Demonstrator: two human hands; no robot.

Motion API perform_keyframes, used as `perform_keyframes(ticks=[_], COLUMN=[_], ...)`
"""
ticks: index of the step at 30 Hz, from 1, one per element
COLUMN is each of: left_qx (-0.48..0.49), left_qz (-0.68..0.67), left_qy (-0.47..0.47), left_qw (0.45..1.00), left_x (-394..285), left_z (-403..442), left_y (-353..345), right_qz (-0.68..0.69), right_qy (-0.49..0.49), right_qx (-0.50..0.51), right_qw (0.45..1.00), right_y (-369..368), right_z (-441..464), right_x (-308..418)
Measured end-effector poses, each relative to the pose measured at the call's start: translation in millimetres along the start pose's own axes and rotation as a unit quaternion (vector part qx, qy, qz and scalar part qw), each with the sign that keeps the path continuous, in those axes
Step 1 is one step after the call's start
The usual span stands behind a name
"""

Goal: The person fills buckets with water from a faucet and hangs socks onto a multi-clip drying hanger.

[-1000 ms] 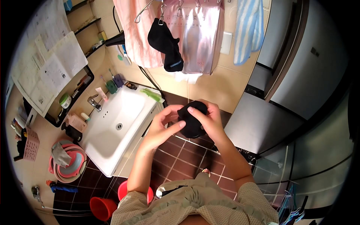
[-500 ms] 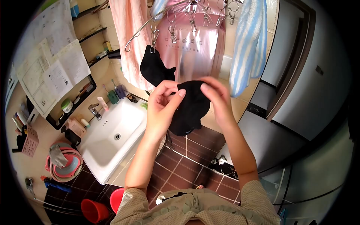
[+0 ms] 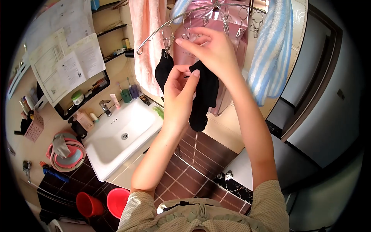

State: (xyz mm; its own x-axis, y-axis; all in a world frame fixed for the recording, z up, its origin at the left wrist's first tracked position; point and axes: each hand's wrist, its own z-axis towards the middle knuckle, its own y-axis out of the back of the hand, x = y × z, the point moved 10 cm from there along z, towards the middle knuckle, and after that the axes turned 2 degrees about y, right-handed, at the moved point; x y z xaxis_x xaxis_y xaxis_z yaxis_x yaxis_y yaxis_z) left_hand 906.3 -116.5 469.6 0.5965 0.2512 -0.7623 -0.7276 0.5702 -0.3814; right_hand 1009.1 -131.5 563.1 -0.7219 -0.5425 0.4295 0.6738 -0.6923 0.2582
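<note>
My left hand [image 3: 181,91] pinches the top edge of a black sock [image 3: 205,92] between thumb and fingers, and the sock hangs down in front of me. My right hand [image 3: 210,48] is off the sock, raised to the metal clip hanger [image 3: 154,34]. Its thumb and forefinger are apart beside a hanging wire clip [image 3: 186,33]; whether they touch it I cannot tell. A second black sock [image 3: 163,73] hangs from a clip at the hanger's left, partly behind my left hand.
A pink towel [image 3: 146,58] and a blue-striped towel [image 3: 272,58] hang either side of a pink package [image 3: 235,65]. At left are a white sink [image 3: 101,164], a shelf with toiletries, and folded basins [image 3: 58,164]. Red buckets [image 3: 89,205] stand on the floor.
My right hand has let go of the sock and moved up to the clips. My left hand keeps its pinch, slightly higher. The view has shifted, moving the scene rightward.
</note>
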Motion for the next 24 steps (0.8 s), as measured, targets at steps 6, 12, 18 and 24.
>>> perform_keyframes(ticks=[6, 12, 18, 24], left_qx=[-0.001, 0.056, 0.075, 0.116], left_qz=[0.007, 0.083, 0.17, 0.2], left_qy=[-0.001, 0.023, 0.011, 0.043], left_qw=[1.0, 0.995, 0.982, 0.972], left_x=[2.9, -4.0, -26.2, -34.4], left_z=[15.1, 26.7, 32.3, 42.2], left_y=[10.1, 14.9, 15.6, 10.5], right_qz=[0.105, 0.113, 0.093, 0.164], right_qy=[-0.031, -0.111, -0.072, -0.028], right_qx=[0.109, 0.192, 0.196, 0.185], right_qw=[0.988, 0.969, 0.974, 0.968], right_y=[-24.2, -23.7, -20.8, -19.0], right_z=[20.3, 18.7, 28.8, 29.5], right_x=[-8.4, -0.3, -0.7, 10.2])
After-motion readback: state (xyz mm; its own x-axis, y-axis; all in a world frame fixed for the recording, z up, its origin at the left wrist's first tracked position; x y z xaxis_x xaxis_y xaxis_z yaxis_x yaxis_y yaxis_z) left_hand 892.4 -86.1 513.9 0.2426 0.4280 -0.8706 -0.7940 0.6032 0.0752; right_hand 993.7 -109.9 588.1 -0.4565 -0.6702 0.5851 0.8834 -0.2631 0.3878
